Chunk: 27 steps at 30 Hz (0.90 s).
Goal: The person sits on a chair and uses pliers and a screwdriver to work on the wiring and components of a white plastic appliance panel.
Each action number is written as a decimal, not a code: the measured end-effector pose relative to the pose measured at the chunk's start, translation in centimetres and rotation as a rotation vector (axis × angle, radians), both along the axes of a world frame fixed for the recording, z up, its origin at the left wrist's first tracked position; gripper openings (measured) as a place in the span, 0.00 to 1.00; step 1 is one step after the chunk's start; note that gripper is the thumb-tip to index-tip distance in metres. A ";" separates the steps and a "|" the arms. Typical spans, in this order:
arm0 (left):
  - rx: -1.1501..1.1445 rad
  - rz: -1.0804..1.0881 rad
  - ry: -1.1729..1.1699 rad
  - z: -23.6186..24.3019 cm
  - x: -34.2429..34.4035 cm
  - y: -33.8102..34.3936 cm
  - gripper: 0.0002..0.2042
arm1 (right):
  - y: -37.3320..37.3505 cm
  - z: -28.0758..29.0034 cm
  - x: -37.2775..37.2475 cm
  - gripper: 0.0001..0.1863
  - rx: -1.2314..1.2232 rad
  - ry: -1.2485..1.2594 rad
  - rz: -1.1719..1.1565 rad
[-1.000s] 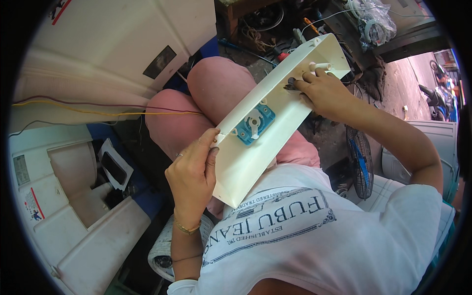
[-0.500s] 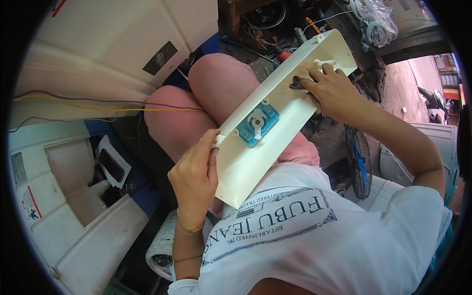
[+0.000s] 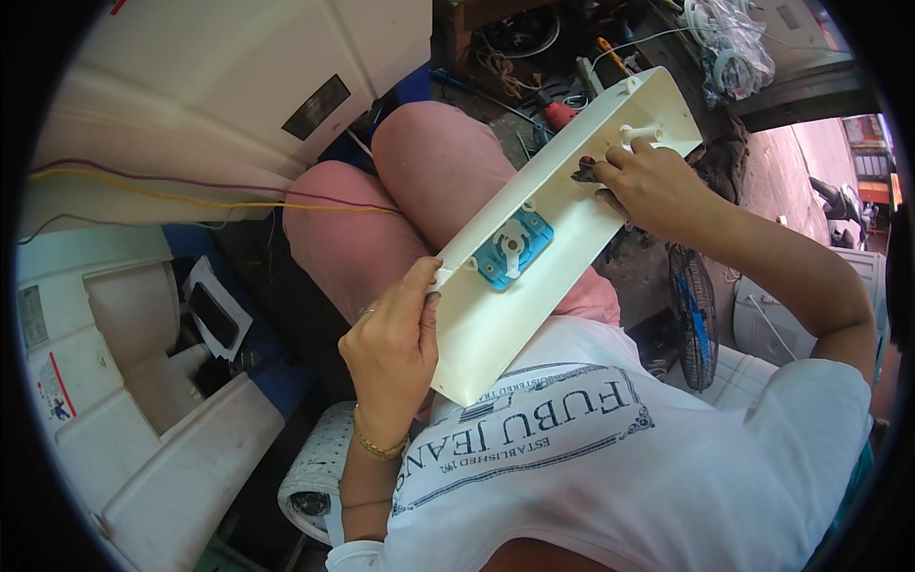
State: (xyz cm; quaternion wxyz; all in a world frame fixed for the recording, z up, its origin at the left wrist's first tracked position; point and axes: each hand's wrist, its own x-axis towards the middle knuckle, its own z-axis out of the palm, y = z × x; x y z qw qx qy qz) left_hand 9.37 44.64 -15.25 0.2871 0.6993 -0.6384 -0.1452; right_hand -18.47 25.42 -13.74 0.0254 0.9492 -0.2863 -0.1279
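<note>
A long white plastic panel point(image 3: 491, 343), shaped like a shallow trough, lies slanted across my lap with its hollow side up. My left hand point(image 3: 393, 343) is closed round its lower left end, thumb on the rim. Inside the panel sits a blue timer-like unit point(image 3: 536, 250) with a white centre piece. My right hand point(image 3: 656, 194) reaches into the upper end, fingers curled on a small dark tool point(image 3: 584, 171) that looks like pliers; its handles are mostly hidden. A white tubular peg point(image 3: 646, 134) stands just beyond those fingers.
Yellow and maroon wires point(image 3: 219, 195) run from the left toward my knees, past a large white appliance body point(image 3: 219, 86). A phone point(image 3: 213, 316) rests on paper at the left. A black fan point(image 3: 693, 319) stands at the right; a red tool point(image 3: 559, 115) lies beyond the panel.
The panel and both hands have shifted slightly right in the view. The dark tool in my right hand has turned a little, and my fingers have moved down from the white peg.
</note>
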 end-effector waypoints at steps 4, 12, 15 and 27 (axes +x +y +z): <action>0.001 0.012 0.009 -0.4 -0.2 0.3 0.14 | -0.3 0.3 0.0 0.13 0.162 0.013 -0.060; 0.015 0.015 0.020 -0.3 -0.1 0.9 0.15 | -1.1 2.4 1.3 0.14 0.307 0.043 -0.132; -0.056 0.062 0.015 0.2 0.6 2.3 0.15 | -1.7 2.2 2.9 0.14 0.157 -0.102 0.072; 0.194 0.038 0.405 0.8 5.6 1.9 0.09 | -2.5 -0.4 10.0 0.23 -0.117 -0.187 0.346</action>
